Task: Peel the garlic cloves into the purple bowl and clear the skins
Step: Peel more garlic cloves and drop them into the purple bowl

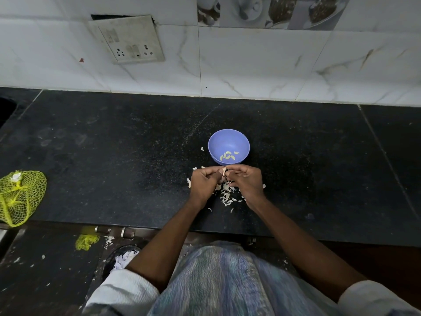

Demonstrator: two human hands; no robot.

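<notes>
Both hands' fingers [215,172] pinch garlic clove [224,172] between them.

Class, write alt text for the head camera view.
Both hands, left hand and right hand, pinch a garlic clove above papery white skins on a black stone counter, before a round purple plastic bowl holding peeled cloves.

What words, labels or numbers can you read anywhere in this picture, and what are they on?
None: no readable text shows anywhere.
Switchboard on the wall: only sockets and switches, any marking too blurred to read.
Picture tile: printed cups and food, no lettering.
Purple bowl, yellow net bag and counter: no label visible.
</notes>
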